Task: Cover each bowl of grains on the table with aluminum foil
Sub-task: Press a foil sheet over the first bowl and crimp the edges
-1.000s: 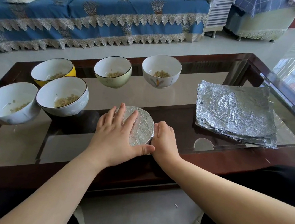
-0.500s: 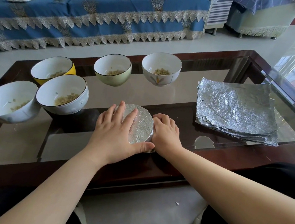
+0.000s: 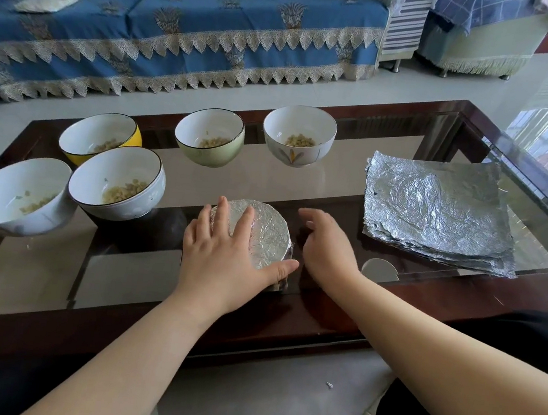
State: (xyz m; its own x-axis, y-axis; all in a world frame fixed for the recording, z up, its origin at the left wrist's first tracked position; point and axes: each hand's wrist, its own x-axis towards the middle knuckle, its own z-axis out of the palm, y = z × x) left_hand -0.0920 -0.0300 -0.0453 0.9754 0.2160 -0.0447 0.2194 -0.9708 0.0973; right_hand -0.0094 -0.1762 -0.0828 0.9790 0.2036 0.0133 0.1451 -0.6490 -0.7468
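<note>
A foil-covered bowl stands at the table's near middle. My left hand lies flat on its foil top, fingers spread, thumb along the near rim. My right hand hovers just right of the bowl, fingers curled and apart, a small gap from the foil. Several uncovered bowls hold grains: a white one at far left, a white dark-rimmed one, a yellow one, a pale green one and a white flower-painted one. A stack of crumpled foil sheets lies at the right.
The glass-topped table has a dark wooden frame along its near edge. A blue-covered sofa runs behind the table. A small round disc shows under the glass by my right wrist. Foil scraps lie on the floor.
My right hand has come off the side of the foil-covered bowl and opened, shifting slightly right. My left hand stays pressed on the foil top.
</note>
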